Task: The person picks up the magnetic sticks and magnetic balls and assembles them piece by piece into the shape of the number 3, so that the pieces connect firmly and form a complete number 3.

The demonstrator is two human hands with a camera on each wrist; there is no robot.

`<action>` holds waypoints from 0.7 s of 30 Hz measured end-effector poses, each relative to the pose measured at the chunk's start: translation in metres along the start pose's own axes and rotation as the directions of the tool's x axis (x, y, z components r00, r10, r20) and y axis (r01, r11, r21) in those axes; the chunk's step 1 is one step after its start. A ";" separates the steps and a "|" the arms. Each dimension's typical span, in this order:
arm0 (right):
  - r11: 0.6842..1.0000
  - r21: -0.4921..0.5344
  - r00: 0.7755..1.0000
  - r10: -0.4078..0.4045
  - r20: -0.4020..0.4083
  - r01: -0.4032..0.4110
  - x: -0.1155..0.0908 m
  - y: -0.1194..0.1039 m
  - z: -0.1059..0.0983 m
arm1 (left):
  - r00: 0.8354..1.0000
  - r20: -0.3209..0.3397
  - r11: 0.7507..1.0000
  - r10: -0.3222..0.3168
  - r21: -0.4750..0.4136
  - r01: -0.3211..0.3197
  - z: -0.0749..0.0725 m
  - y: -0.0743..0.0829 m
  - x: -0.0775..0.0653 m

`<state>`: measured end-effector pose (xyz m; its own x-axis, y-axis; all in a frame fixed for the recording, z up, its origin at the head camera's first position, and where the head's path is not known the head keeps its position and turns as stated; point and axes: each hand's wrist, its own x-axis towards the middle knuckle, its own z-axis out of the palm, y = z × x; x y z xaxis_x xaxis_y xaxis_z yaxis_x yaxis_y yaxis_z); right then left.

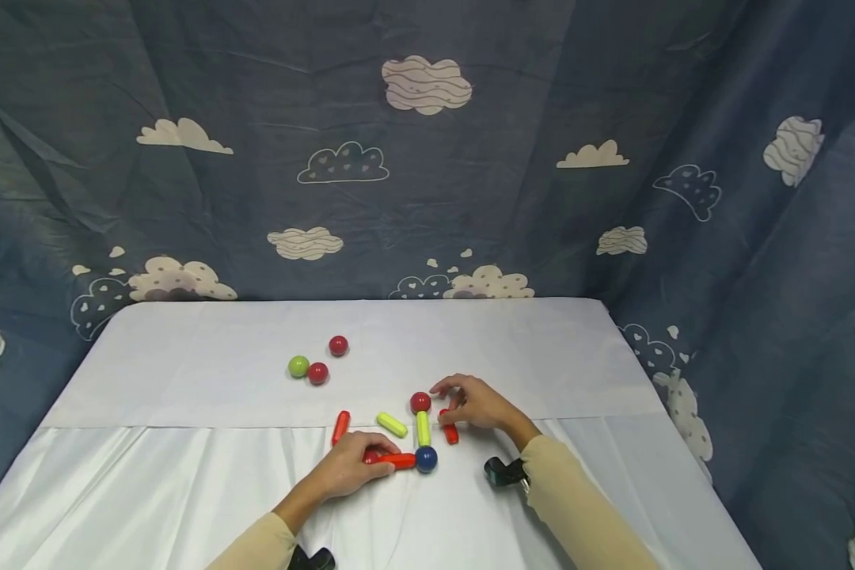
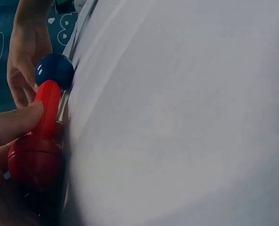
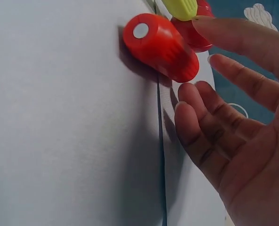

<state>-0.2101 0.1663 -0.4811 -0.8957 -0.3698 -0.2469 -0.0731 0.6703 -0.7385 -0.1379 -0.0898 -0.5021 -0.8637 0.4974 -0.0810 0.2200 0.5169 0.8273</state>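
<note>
Left hand (image 1: 349,467): thumb and fingers pinch joined red rod (image 1: 400,461), blue ball (image 1: 426,459) at its end | Right hand (image 1: 479,404): fingers parted, nothing gripped, at loose red rod (image 1: 452,435) on surface (image 1: 185,364) | Risk: sideways brush could knock adjacent yellow rod (image 1: 423,429) off blue ball

The left hand (image 1: 352,465) hid most of a red ball (image 1: 371,457) and part of a red stick (image 1: 340,426); both sleeves (image 1: 580,499) ran out of sight (whether the right hand (image 1: 477,404) touched another stick (image 1: 451,433), I couldn't tell).
</note>
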 end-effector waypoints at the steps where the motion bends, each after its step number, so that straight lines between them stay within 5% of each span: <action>1: 1.000 -0.007 1.000 0.002 -0.002 -0.002 -0.001 0.001 0.000 | 1.000 0.003 1.000 -0.009 -0.001 0.009 0.000 0.000 0.000; 21: 0.986 -0.151 0.993 0.052 -0.104 -0.068 -0.012 -0.005 0.013 | 1.000 0.005 1.000 -0.021 0.006 0.021 0.002 -0.001 0.002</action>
<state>-0.1934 0.1586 -0.4828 -0.9392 -0.2650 -0.2183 -0.0776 0.7832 -0.6170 -0.1393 -0.0879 -0.5037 -0.8658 0.4902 -0.1010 0.2049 0.5311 0.8221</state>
